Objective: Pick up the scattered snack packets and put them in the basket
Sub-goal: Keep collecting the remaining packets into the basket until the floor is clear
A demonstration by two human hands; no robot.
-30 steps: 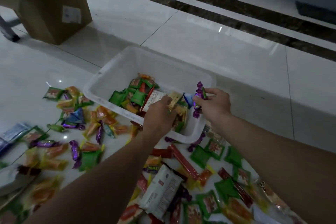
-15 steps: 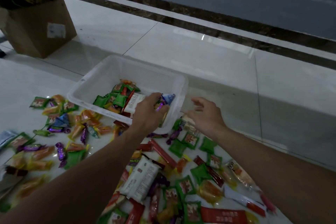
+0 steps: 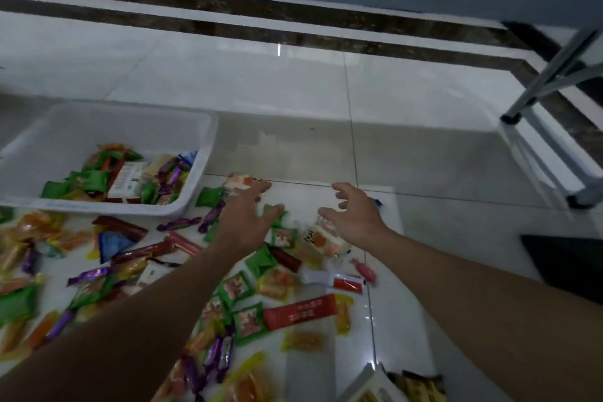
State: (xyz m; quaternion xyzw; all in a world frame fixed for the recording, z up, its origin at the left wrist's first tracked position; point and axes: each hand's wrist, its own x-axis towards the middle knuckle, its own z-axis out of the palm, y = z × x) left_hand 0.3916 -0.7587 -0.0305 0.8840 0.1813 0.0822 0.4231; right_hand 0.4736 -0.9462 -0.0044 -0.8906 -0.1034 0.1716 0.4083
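Both hands hover spread, holding nothing: left hand (image 3: 244, 222) over a green packet (image 3: 284, 237), right hand (image 3: 357, 217) above a clear packet (image 3: 323, 235); the basket (image 3: 98, 207) sits at ten o'clock, part filled; a hasty grab could let slick wrappers slip, or drag overlapping neighbours along.

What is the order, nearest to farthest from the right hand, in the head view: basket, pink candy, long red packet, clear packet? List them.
1. Clear packet, just below the right hand.
2. Pink candy, beside the forearm.
3. Long red packet, nearer the camera.
4. Basket, off to the left.
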